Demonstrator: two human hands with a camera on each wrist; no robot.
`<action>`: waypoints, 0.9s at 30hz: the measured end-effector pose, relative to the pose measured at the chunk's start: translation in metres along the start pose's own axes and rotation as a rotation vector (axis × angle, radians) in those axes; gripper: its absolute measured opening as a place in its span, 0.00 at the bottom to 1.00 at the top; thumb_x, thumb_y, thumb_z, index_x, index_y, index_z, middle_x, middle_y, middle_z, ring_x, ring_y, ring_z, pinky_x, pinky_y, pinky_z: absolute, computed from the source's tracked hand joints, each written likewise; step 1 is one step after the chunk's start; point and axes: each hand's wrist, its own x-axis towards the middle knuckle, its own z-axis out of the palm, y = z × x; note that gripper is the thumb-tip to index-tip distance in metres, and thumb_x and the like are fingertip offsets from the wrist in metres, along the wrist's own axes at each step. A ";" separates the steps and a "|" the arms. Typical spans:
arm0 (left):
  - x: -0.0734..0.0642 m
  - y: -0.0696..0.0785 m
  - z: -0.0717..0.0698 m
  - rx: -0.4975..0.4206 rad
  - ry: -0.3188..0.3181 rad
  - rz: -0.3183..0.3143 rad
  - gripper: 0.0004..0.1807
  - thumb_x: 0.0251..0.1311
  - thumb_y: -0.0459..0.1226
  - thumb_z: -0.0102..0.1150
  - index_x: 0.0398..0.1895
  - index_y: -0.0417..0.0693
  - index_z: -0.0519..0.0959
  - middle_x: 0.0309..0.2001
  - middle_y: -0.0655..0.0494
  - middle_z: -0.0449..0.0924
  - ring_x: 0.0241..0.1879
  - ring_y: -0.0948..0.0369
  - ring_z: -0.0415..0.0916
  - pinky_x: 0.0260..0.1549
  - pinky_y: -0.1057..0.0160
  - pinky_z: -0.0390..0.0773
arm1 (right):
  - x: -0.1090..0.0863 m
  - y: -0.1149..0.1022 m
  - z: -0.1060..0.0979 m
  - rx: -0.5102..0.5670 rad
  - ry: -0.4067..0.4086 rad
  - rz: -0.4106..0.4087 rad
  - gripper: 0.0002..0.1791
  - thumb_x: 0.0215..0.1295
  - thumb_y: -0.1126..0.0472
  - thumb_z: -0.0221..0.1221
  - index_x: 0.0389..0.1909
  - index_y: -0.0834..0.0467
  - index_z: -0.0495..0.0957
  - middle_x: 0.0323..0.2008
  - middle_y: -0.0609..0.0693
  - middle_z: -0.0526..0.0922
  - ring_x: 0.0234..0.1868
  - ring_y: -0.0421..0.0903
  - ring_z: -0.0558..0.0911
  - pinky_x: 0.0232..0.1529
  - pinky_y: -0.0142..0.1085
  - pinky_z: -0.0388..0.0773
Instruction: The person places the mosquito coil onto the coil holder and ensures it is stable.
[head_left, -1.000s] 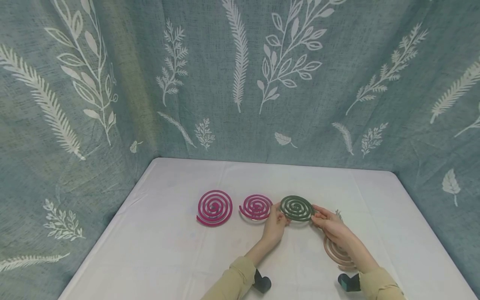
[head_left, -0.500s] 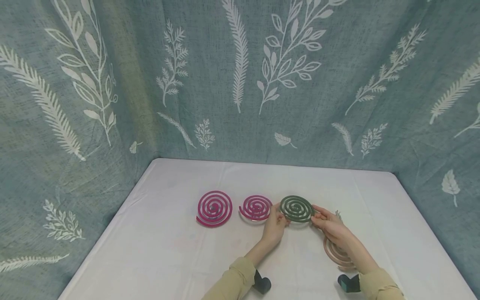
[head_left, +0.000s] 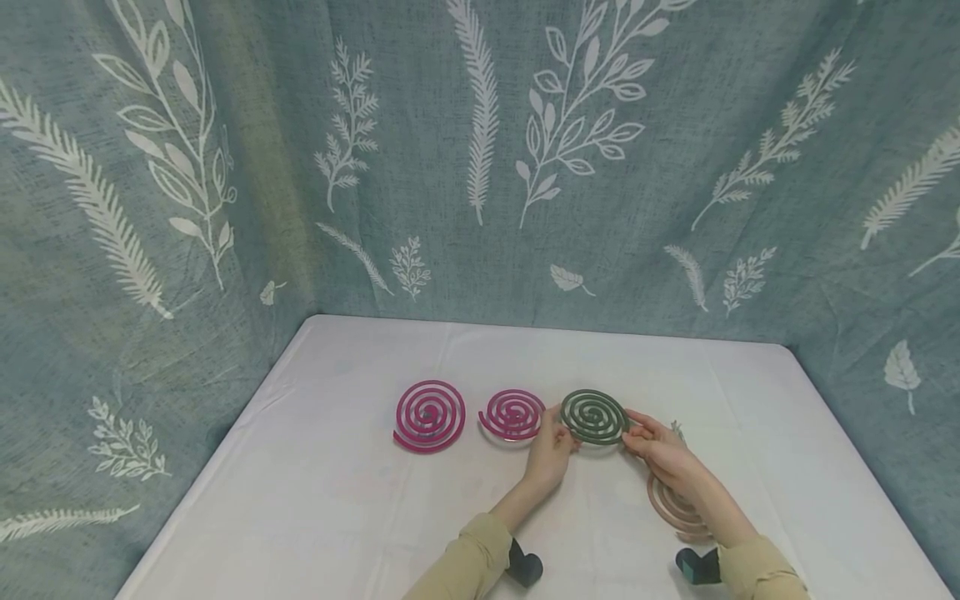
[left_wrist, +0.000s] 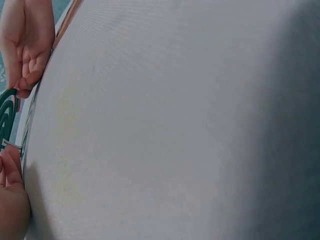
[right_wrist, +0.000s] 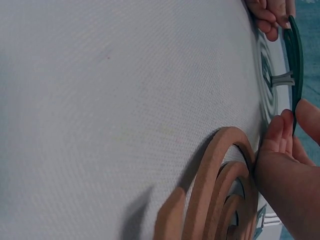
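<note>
A green mosquito coil is raised above the white table between both hands, its spiral face up. My left hand holds its left rim with the fingertips. At the right rim, my right hand pinches it between thumb and fingers. Seen edge-on in the right wrist view, the green coil has a small metal stand under its middle. The left wrist view catches only part of the green coil, at its left border.
Two magenta mosquito coils lie left of my hands: a flat-looking one farther off and another beside my left hand. A brown coil lies partly hidden under my right forearm. A patterned blue-green curtain borders the white table.
</note>
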 end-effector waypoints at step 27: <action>0.000 -0.001 0.000 -0.021 -0.005 0.001 0.26 0.63 0.24 0.44 0.66 0.35 0.58 0.32 0.46 0.77 0.36 0.55 0.81 0.38 0.70 0.80 | 0.004 0.000 -0.002 0.034 0.003 0.031 0.39 0.68 0.65 0.52 0.73 0.66 0.42 0.33 0.42 0.70 0.36 0.34 0.73 0.44 0.23 0.76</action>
